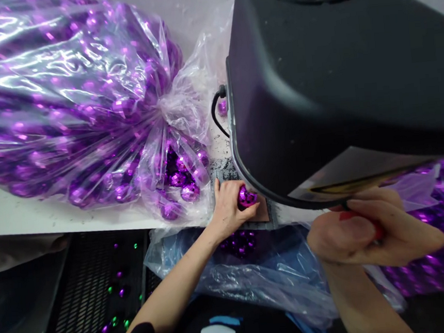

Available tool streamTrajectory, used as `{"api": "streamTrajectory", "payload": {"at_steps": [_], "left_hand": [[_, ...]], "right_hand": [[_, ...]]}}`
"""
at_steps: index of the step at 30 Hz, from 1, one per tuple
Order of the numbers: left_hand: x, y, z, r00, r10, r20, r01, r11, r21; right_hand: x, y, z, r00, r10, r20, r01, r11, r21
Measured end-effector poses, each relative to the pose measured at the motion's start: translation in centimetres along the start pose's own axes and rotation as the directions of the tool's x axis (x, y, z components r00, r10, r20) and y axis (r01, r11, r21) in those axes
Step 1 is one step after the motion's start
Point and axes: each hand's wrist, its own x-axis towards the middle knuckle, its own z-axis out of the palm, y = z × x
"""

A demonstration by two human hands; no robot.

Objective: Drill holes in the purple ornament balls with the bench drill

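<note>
My left hand is closed around a shiny purple faceted ball, which it holds over a small brown plate at the table's front edge. Above it looms a black machine housing, whose working part is hidden from this angle. My right hand is wrapped around a red handle just below the housing's front. Most of that handle is covered by the fingers. Loose purple balls lie left of my left hand, at the mouth of a big clear bag.
The big clear bag of purple balls fills the table's left side. An open plastic bag with purple balls hangs before my lap. More bagged purple balls are at right. Purple and green balls lie on a black crate below.
</note>
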Motion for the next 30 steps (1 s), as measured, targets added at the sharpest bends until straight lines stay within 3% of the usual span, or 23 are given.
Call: {"api": "streamTrajectory", "payload": {"at_steps": [5,15,23,30], "left_hand": [[0.0,0.2,0.2,1.000,-0.013,-0.025,0.014,0.999,0.035],[-0.1,0.5,-0.2,0.999,-0.035,0.010,0.035,0.999,0.010],[-0.1,-0.1,0.5,0.999,-0.003,-0.033,0.003,1.000,-0.002],[-0.2,-0.5,0.8,0.995,0.044,-0.087,-0.042,0.999,0.029]], "right_hand": [[0.0,-0.6,1.3,0.983,-0.013,-0.181,0.006,0.999,-0.037],[-0.8,0.8,1.8,0.967,-0.165,-0.194,0.175,0.984,0.038],[-1.5,-0.1,0.8,0.997,-0.033,-0.072,0.037,0.998,0.043],[-5.1,1.8,1.0,0.997,0.026,0.070,-0.032,0.996,0.080]]}}
